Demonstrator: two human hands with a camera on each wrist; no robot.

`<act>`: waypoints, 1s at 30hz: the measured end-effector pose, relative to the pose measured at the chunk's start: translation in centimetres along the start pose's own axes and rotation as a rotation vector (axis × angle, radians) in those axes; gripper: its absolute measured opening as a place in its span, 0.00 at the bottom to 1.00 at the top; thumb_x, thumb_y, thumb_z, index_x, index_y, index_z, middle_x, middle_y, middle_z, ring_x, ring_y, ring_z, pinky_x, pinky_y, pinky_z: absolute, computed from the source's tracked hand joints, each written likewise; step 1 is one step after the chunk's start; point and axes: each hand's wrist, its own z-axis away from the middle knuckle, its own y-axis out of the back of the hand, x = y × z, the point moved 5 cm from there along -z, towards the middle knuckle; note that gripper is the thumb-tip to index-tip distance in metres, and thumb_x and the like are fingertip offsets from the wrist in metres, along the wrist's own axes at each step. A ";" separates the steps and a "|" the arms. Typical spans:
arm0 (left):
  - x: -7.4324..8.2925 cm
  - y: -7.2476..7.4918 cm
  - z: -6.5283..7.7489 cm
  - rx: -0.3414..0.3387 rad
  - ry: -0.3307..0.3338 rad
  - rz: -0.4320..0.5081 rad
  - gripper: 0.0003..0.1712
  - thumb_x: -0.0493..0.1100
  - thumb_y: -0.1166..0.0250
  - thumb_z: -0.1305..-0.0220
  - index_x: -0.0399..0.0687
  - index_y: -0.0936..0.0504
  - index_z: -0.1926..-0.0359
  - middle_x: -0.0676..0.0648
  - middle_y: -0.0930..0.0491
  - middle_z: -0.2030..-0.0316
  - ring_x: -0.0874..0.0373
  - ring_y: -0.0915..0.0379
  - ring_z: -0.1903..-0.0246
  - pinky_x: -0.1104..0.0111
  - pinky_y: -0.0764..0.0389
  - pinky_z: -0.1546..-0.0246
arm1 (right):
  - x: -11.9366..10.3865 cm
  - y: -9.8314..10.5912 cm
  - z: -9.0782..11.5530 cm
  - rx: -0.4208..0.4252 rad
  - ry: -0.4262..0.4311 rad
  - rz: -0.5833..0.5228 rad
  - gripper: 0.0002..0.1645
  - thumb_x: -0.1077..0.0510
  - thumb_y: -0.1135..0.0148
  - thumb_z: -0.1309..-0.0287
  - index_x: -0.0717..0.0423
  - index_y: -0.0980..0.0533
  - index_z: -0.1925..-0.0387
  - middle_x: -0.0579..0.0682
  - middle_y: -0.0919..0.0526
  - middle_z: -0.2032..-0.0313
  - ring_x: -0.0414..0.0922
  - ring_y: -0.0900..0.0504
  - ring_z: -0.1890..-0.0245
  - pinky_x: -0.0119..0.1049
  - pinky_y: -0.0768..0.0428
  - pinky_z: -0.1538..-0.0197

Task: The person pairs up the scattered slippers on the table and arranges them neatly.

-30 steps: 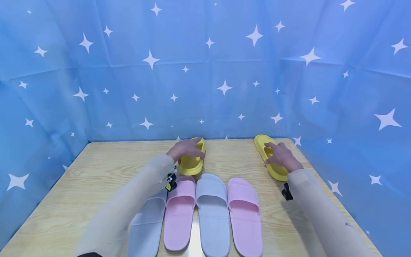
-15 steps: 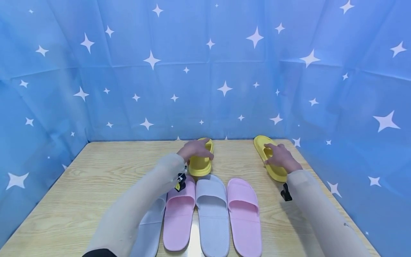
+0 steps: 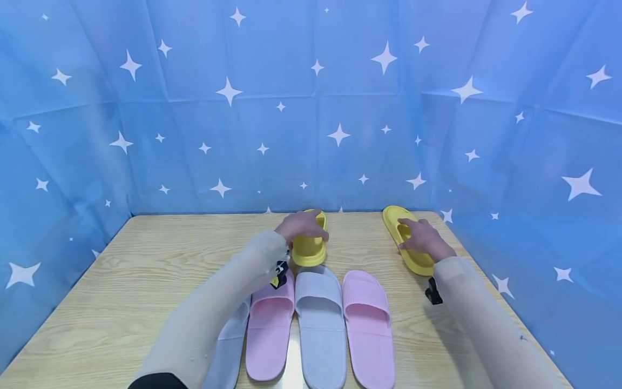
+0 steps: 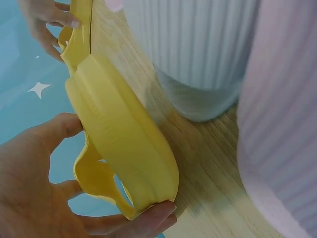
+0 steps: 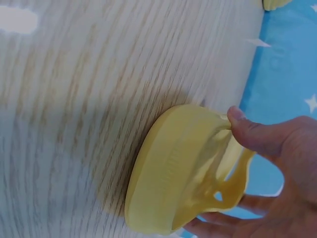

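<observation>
My left hand [image 3: 302, 223] grips a yellow slipper [image 3: 310, 252] near the table's back edge, its heel end toward me. In the left wrist view, the thumb and fingers hold the strap area of that yellow slipper [image 4: 131, 141] from both sides. At the right, my right hand [image 3: 424, 237] holds the other yellow slipper [image 3: 419, 263], which lies slanted with its toe toward the back. Thumb and fingers clasp this yellow slipper [image 5: 168, 166] at its sides in the right wrist view. The left slipper's heel stands just behind a grey slipper's toe, partly covering it.
In front lie a grey slipper [image 3: 323, 346] and pink slippers [image 3: 268, 343] [image 3: 373, 351] in a row. Another grey slipper [image 3: 228, 346] at their left is partly hidden by my left sleeve. A blue star-patterned curtain [image 3: 311, 135] encloses the wooden table [image 3: 121, 281] behind and at the sides.
My left hand has moved to the right with its yellow slipper, from behind the left pink slipper to behind the middle grey one. The right hand and its slipper have stayed nearly still.
</observation>
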 end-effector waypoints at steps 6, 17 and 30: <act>0.6 -0.5 -0.3 0.004 -0.004 0.001 0.58 0.60 0.29 0.41 0.76 0.53 0.18 0.38 0.44 0.21 0.36 0.34 0.33 0.45 0.13 0.55 | 0.0 0.1 -0.1 -0.022 -0.001 -0.013 0.49 0.54 0.29 0.38 0.63 0.42 0.23 0.81 0.38 0.32 0.77 0.39 0.32 0.72 0.30 0.36; 2.0 -1.6 -0.6 0.021 -0.031 -0.040 0.59 0.61 0.30 0.41 0.75 0.57 0.17 0.38 0.38 0.24 0.38 0.31 0.37 0.49 0.12 0.61 | 0.3 0.0 -0.5 -0.064 -0.028 -0.050 0.43 0.54 0.40 0.30 0.61 0.45 0.21 0.81 0.41 0.32 0.76 0.35 0.35 0.72 0.29 0.38; 4.5 -3.2 -0.5 0.032 -0.090 -0.159 0.58 0.62 0.34 0.36 0.67 0.61 0.16 0.44 0.25 0.31 0.44 0.28 0.37 0.51 0.24 0.36 | -0.2 0.6 0.0 -0.097 0.014 -0.029 0.48 0.54 0.33 0.34 0.62 0.45 0.21 0.82 0.43 0.30 0.78 0.42 0.31 0.74 0.32 0.35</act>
